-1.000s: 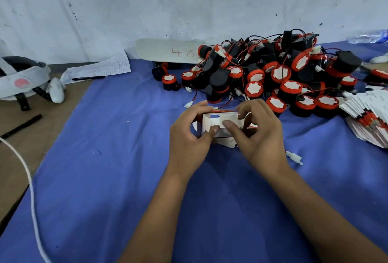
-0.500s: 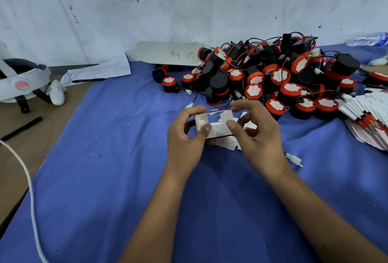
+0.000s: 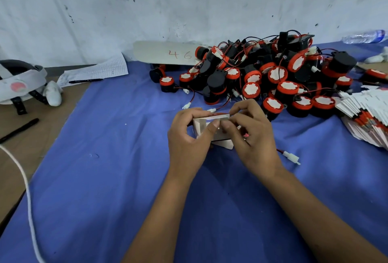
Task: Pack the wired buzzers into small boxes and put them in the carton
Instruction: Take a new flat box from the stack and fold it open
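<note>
Hands meet over one small white box (image 3: 212,128) held just above the blue cloth (image 3: 109,158), near the front edge of the buzzer pile. The left hand (image 3: 186,139) grips the box's left end, fingers curled over the top and thumb pressed on the near face. The right hand (image 3: 252,137) pinches the box's upper flap between thumb and forefinger, its other fingers curled round the right end. What lies inside the box is hidden by the fingers; one red wire with a white plug (image 3: 290,155) trails out from under the right hand onto the cloth.

One heap of black-and-red buzzers (image 3: 262,76) lies behind the hands, several dozen, too tangled in their wires to count exactly. One fanned stack of flat white cartons (image 3: 365,113) sits at the right edge, touching the heap.

Further off are one strip of card (image 3: 165,53) marked "46", one sheet of paper (image 3: 98,70) with one pen (image 3: 86,81) on it, a second pen (image 3: 20,129) on the bare table, one headset (image 3: 20,84), one white cord (image 3: 25,189) and one plastic bottle (image 3: 365,36).
</note>
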Available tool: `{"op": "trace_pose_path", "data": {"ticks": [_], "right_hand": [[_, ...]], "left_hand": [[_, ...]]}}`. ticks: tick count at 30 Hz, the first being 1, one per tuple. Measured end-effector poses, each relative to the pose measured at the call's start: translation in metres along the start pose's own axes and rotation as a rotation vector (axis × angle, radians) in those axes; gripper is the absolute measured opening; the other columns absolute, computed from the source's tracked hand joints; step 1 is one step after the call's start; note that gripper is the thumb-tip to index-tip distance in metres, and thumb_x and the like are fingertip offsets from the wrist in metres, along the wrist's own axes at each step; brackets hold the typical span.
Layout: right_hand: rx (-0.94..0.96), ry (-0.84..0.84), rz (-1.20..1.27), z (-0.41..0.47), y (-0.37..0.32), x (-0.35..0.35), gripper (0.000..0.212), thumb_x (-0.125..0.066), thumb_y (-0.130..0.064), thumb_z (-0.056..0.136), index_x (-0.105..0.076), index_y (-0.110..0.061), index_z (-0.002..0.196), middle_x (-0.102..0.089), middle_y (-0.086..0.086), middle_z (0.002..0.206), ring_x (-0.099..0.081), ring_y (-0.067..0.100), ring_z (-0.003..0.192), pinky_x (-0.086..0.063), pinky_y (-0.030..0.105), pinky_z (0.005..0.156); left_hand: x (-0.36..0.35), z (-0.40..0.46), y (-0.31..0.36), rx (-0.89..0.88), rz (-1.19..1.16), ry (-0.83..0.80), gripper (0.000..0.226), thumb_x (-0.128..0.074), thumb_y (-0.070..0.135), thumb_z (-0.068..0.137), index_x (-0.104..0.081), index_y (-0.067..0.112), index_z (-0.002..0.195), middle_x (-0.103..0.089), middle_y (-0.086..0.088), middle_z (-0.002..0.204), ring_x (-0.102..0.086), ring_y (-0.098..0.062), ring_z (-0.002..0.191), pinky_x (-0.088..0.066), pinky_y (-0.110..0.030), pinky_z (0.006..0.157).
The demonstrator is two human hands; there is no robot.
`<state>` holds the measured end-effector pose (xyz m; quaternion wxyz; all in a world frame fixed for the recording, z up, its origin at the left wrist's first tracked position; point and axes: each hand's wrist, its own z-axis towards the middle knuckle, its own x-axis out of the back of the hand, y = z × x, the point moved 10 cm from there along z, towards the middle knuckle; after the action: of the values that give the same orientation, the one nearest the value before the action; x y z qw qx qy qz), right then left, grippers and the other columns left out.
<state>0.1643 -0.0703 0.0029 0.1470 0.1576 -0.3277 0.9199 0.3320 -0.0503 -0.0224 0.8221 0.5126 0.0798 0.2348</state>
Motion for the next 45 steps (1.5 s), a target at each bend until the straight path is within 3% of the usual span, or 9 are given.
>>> {"op": "trace_pose_path", "data": {"ticks": [4, 8, 14, 20, 24, 30, 37, 42, 45], "right_hand": [[-0.218, 0.090, 0.148, -0.002, 0.028, 0.010, 0.021, -0.077, -0.010, 0.088, -0.057, -0.017, 0.093, -0.059, -0.002, 0.095, -0.058, 0.019, 0.082, -0.049, 0.027, 0.058], [-0.249, 0.035, 0.210, 0.000, 0.036, 0.011, 0.040, -0.072, -0.009, 0.092, -0.060, -0.030, 0.125, -0.063, -0.010, 0.116, -0.059, 0.017, 0.076, -0.051, 0.025, 0.063], [-0.214, 0.044, 0.214, 0.002, 0.033, 0.011, 0.012, -0.073, -0.015, 0.094, -0.078, -0.024, 0.098, -0.069, -0.013, 0.101, -0.068, 0.018, 0.099, -0.053, 0.048, 0.070], [-0.140, -0.035, 0.184, 0.002, 0.016, 0.006, 0.014, -0.073, -0.025, 0.094, -0.078, -0.015, 0.104, -0.069, -0.005, 0.105, -0.067, 0.017, 0.095, -0.051, 0.032, 0.068], [-0.158, -0.056, 0.208, 0.002, 0.011, 0.004, 0.031, -0.060, -0.036, 0.100, -0.076, -0.009, 0.103, -0.070, 0.001, 0.106, -0.066, 0.018, 0.101, -0.052, 0.030, 0.083], [-0.244, -0.120, 0.312, -0.001, 0.021, -0.004, 0.022, -0.067, -0.034, 0.096, -0.074, -0.021, 0.113, -0.064, -0.004, 0.116, -0.061, 0.013, 0.072, -0.054, 0.033, 0.055], [-0.232, -0.083, 0.311, -0.001, 0.026, -0.002, 0.028, -0.083, -0.022, 0.086, -0.071, -0.022, 0.111, -0.064, -0.009, 0.110, -0.063, 0.024, 0.051, -0.052, 0.034, 0.042], [-0.401, -0.113, 0.448, -0.005, 0.044, -0.010, 0.027, -0.081, -0.004, 0.085, -0.072, -0.020, 0.105, -0.073, -0.006, 0.104, -0.073, 0.020, 0.080, -0.058, 0.029, 0.061], [-0.461, -0.137, 0.533, -0.008, 0.050, -0.014, 0.025, -0.073, 0.005, 0.089, -0.072, -0.015, 0.103, -0.074, -0.002, 0.101, -0.070, 0.037, 0.079, -0.060, 0.046, 0.060]], "left_hand": [[-0.010, -0.002, 0.004, -0.016, -0.096, -0.142, 0.024, -0.080, 0.023, 0.088, -0.075, 0.018, 0.111, -0.067, 0.013, 0.121, -0.063, -0.024, 0.124, -0.061, -0.052, 0.080], [-0.017, -0.002, 0.003, 0.018, -0.157, -0.237, 0.041, -0.070, 0.039, 0.088, -0.072, 0.016, 0.122, -0.068, 0.001, 0.132, -0.060, -0.025, 0.131, -0.052, -0.058, 0.103], [-0.017, -0.002, -0.013, 0.134, -0.206, -0.236, 0.039, -0.060, 0.018, 0.092, -0.071, 0.022, 0.129, -0.071, 0.003, 0.124, -0.062, -0.029, 0.127, -0.052, -0.063, 0.102], [-0.009, 0.000, -0.015, 0.108, -0.123, -0.116, 0.034, -0.066, 0.003, 0.095, -0.073, 0.026, 0.119, -0.072, 0.010, 0.125, -0.066, -0.014, 0.121, -0.059, -0.057, 0.091], [-0.001, 0.000, -0.016, 0.110, -0.157, -0.051, 0.034, -0.070, 0.002, 0.095, -0.067, 0.021, 0.123, -0.071, 0.001, 0.124, -0.067, -0.021, 0.119, -0.065, -0.049, 0.076], [0.004, 0.003, -0.015, 0.108, -0.163, -0.031, 0.025, -0.072, 0.000, 0.093, -0.066, 0.018, 0.109, -0.070, 0.008, 0.129, -0.066, -0.016, 0.123, -0.058, -0.061, 0.092], [0.004, 0.003, -0.019, 0.157, -0.277, -0.033, 0.027, -0.070, 0.005, 0.094, -0.069, 0.014, 0.120, -0.072, -0.009, 0.122, -0.071, -0.033, 0.109, -0.060, -0.034, 0.057], [-0.008, 0.001, -0.007, 0.045, -0.191, -0.148, 0.029, -0.069, 0.004, 0.093, -0.071, 0.026, 0.112, -0.070, 0.010, 0.127, -0.064, -0.022, 0.126, -0.064, -0.050, 0.072], [-0.016, -0.001, 0.003, -0.065, -0.076, -0.208, 0.032, -0.067, 0.000, 0.096, -0.076, 0.023, 0.116, -0.058, 0.016, 0.144, -0.046, -0.011, 0.145, -0.063, -0.049, 0.077]]}}
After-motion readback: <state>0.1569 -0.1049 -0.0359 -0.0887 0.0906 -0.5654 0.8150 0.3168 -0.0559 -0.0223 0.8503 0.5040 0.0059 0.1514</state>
